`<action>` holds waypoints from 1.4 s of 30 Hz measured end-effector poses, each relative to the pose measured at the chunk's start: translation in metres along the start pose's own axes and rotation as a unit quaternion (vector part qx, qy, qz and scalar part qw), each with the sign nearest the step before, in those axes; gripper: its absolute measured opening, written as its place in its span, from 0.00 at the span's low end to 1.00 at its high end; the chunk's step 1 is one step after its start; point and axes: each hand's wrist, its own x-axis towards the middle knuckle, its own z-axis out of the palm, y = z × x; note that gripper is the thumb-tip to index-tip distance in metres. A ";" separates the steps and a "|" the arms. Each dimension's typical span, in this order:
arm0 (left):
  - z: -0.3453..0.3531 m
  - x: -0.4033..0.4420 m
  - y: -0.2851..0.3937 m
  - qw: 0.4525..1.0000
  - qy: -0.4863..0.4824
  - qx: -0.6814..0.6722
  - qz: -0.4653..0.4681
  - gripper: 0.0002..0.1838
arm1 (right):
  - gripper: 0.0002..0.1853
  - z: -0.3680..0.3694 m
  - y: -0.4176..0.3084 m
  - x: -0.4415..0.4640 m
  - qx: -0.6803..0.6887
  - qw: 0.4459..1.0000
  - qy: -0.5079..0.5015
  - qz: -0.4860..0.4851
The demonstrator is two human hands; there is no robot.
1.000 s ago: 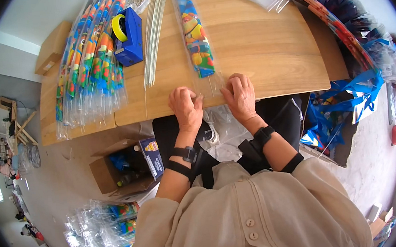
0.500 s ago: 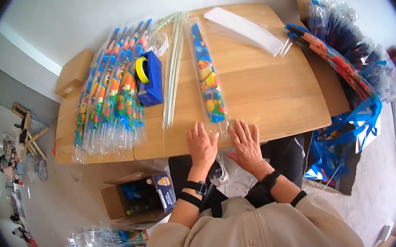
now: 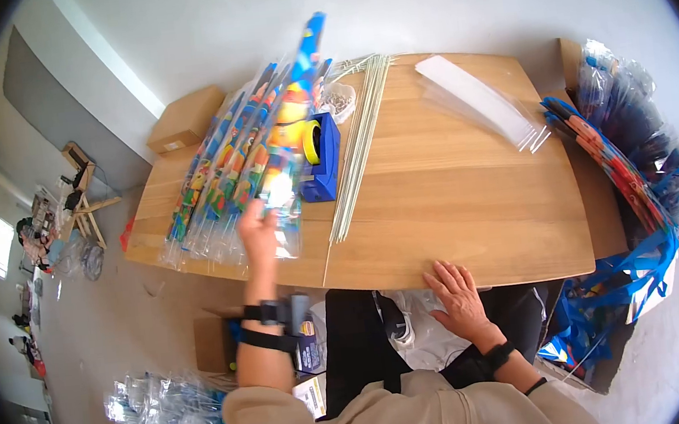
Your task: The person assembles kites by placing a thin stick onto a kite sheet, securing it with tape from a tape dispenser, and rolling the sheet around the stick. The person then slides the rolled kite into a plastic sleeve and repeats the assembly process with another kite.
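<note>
My left hand (image 3: pixel 259 233) grips the lower end of a clear plastic sleeve holding a long folded piece of colourful printed fabric (image 3: pixel 292 117). The package is tilted and blurred by motion, over the right side of a pile of similar sleeved packages (image 3: pixel 223 170). Just right of it stands a blue tape dispenser (image 3: pixel 321 182) with a yellow roll. My right hand (image 3: pixel 457 292) lies flat on the table's front edge, fingers spread, holding nothing.
Thin pale rods (image 3: pixel 362 147) lie right of the dispenser, near a tub of small parts (image 3: pixel 338 99). Flat clear sleeves (image 3: pixel 481 102) are at the back right. A cardboard box (image 3: pixel 185 120) stands back left. Fabric bundles (image 3: pixel 597 143) hang past the table's right edge.
The sleeved package, which lay mid-table in front of both hands, is now in my left hand, carried left to the pile. The view has turned left. My right hand stays at the table edge.
</note>
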 end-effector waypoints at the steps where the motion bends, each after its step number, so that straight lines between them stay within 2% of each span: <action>1: -0.027 0.028 -0.013 0.996 -0.013 0.025 0.087 0.10 | 0.41 -0.003 -0.001 -0.001 0.020 1.000 0.013 -0.004; 2: -0.053 0.057 -0.030 0.983 -0.026 0.049 0.173 0.08 | 0.40 -0.005 -0.001 -0.002 0.040 0.999 0.026 -0.007; 3: -0.076 0.079 -0.038 0.979 -0.021 0.107 0.174 0.08 | 0.40 -0.006 0.000 -0.003 0.040 0.999 0.028 -0.007; 4: -0.097 0.097 -0.045 0.971 -0.016 0.165 0.174 0.08 | 0.36 -0.007 0.001 -0.005 0.106 0.993 0.051 -0.004; 5: -0.113 0.110 -0.052 0.970 -0.018 0.165 0.176 0.08 | 0.33 -0.007 0.003 -0.008 0.171 0.983 0.074 0.000; 6: -0.126 0.120 -0.058 0.951 -0.010 0.257 0.171 0.12 | 0.33 -0.006 0.005 -0.012 0.170 0.982 0.076 0.003; 7: -0.136 0.130 -0.065 0.924 -0.002 0.345 0.166 0.15 | 0.30 -0.005 0.008 -0.016 0.230 0.970 0.075 0.024; 8: -0.142 0.135 -0.074 0.915 0.002 0.363 0.175 0.18 | 0.27 -0.006 0.011 -0.021 0.288 0.954 0.075 0.047; 9: -0.150 0.143 -0.094 0.907 0.003 0.378 0.187 0.21 | 0.27 -0.011 0.010 -0.023 0.285 0.953 0.082 0.057; 10: -0.156 0.155 -0.114 0.888 0.046 0.403 0.218 0.27 | 0.20 -0.020 0.010 -0.026 0.299 0.947 0.098 0.061; 11: -0.152 0.149 -0.109 0.894 0.080 0.390 0.207 0.28 | 0.14 -0.030 0.013 -0.030 0.310 0.941 0.119 0.073; 12: -0.132 0.127 -0.073 0.875 0.108 0.436 0.179 0.29 | 0.14 -0.041 0.020 -0.035 0.297 0.939 0.140 0.106; 13: -0.125 0.125 -0.075 0.882 0.119 0.399 0.221 0.28 | 0.09 -0.055 0.031 -0.041 0.234 0.953 0.151 0.121; 14: -0.115 0.117 -0.076 0.871 0.143 0.357 0.305 0.26 | 0.08 -0.070 0.044 -0.048 0.172 0.963 0.158 0.138; 15: -0.099 0.100 -0.063 0.872 0.118 0.322 0.350 0.22 | 0.10 -0.082 0.060 -0.054 0.140 0.952 0.188 0.196; 17: -0.067 0.063 -0.052 0.881 0.049 0.338 0.327 0.16 | 0.13 -0.115 0.102 -0.064 0.064 0.924 0.251 0.283; 19: -0.028 0.020 -0.048 0.907 -0.103 0.257 0.317 0.11 | 0.15 -0.151 0.158 -0.073 -0.011 0.886 0.308 0.347; 20: -0.010 -0.001 -0.059 0.911 -0.145 0.245 0.300 0.10 | 0.16 -0.166 0.194 -0.079 -0.046 0.864 0.388 0.317; 22: 0.028 -0.050 -0.052 0.894 -0.235 0.264 0.274 0.09 | 0.14 -0.209 0.235 -0.090 -0.115 0.822 0.437 0.347; 23: 0.047 -0.079 -0.039 0.915 -0.267 0.229 0.200 0.07 | 0.12 -0.223 0.269 -0.100 -0.187 0.802 0.468 0.320; 24: 0.060 -0.090 -0.054 0.903 -0.289 0.251 0.197 0.07 | 0.11 -0.239 0.286 -0.106 -0.213 0.779 0.477 0.347; 25: 0.075 -0.110 -0.045 0.892 -0.298 0.232 0.247 0.06 | 0.10 -0.253 0.298 -0.113 -0.260 0.769 0.435 0.389; 26: 0.087 -0.123 -0.040 0.891 -0.301 0.232 0.248 0.06 | 0.13 -0.264 0.308 -0.119 -0.292 0.771 0.407 0.393; 28: 0.105 -0.138 -0.034 0.864 -0.321 0.228 0.315 0.08 | 0.13 -0.268 0.333 -0.128 -0.366 0.768 0.385 0.359; 29: 0.112 -0.140 -0.036 0.863 -0.322 0.229 0.315 0.09 | 0.13 -0.273 0.336 -0.130 -0.368 0.766 0.384 0.360; 31: 0.120 -0.136 -0.044 0.866 -0.326 0.222 0.307 0.09 | 0.10 -0.284 0.341 -0.132 -0.343 0.794 0.216 0.453; 35: 0.124 -0.125 -0.050 0.868 -0.343 0.231 0.274 0.08 | 0.10 -0.283 0.367 -0.125 -0.339 0.763 0.216 0.505; 38: 0.126 -0.122 -0.050 0.863 -0.341 0.216 0.305 0.07 | 0.12 -0.287 0.367 -0.113 -0.228 0.696 0.449 0.512; 39: 0.126 -0.122 -0.049 0.863 -0.341 0.212 0.307 0.07 | 0.14 -0.291 0.360 -0.110 -0.217 0.688 0.476 0.503; 41: 0.125 -0.121 -0.050 0.873 -0.355 0.212 0.259 0.07 | 0.13 -0.286 0.335 -0.103 -0.196 0.735 0.542 0.355; 42: 0.126 -0.121 -0.052 0.873 -0.357 0.202 0.263 0.07 | 0.13 -0.280 0.304 -0.099 -0.192 0.758 0.542 0.308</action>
